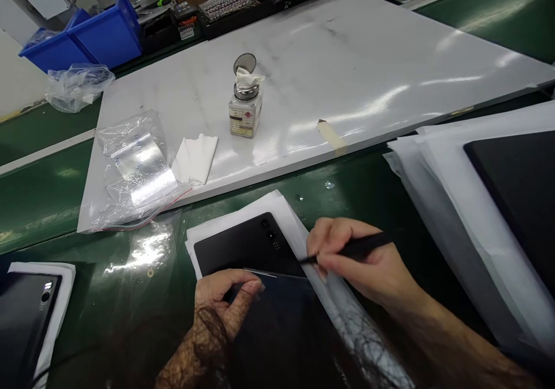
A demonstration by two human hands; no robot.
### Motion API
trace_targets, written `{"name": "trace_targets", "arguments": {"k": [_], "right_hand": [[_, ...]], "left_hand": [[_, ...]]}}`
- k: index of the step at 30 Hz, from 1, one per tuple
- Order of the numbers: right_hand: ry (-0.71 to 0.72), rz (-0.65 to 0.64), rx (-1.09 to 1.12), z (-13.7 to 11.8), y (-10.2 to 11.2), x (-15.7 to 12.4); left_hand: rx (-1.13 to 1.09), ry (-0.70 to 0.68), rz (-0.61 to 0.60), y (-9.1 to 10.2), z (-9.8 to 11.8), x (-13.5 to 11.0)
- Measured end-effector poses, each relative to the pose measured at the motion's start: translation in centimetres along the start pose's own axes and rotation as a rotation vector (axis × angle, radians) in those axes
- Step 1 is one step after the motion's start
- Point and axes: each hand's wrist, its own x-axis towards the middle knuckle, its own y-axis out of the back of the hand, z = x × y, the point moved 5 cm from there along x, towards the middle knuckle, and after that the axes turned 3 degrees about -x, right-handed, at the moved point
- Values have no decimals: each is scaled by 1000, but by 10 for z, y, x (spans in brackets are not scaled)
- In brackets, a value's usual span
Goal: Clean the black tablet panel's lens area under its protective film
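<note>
Right hand (368,265), at lower centre, pinches a slim black tool (351,249) between thumb and fingers, held like a pen; its thin tip points left and meets the right edge of a black tablet (247,244). Left hand (223,305) has its fingers curled together, fingertips pressing on a transparent film (277,279) whose raised edge shows as a bright line across the near part of the tablet; whether the film is pinched or merely pressed cannot be told. The tablet lies back side up, its camera lenses toward the far end, on a white sheet (277,207) that rests on the green work surface (43,192).

Just left of the tablet lies a clear plastic bag (150,256) on the green surface. Beyond it a white board (368,71) spans the bench; on this stand a small solvent bottle (245,108) with a white wipe stuffed in its open metal top, a folded white cloth (196,158) beside a crumpled clear bag (134,166), and a strip of tan tape (332,136) near the board's front edge.

At the lower left corner a second dark device (23,314) lies on white padding. At the right, a stack of white sheets (437,175) carries another black panel (520,186). Blue bins (91,36) stand at the far left, with another clear bag (78,85) in front of them.
</note>
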Motion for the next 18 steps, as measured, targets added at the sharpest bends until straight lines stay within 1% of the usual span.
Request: {"name": "trace_targets", "arguments": {"k": [2, 3, 5, 9, 18], "right_hand": [[-41, 216, 3, 12, 1, -1], [-65, 285, -10, 18, 0, -1], [-89, 351, -38, 27, -4, -1], [-87, 403, -65, 33, -7, -1], [-68, 400, -127, 32, -7, -2]], "left_hand": [[9, -6, 1, 0, -2, -1], [14, -11, 0, 0, -2, -2], [21, -17, -11, 0, -2, -2], [22, -18, -43, 0, 2, 0], [20, -16, -70, 0, 2, -1]]}}
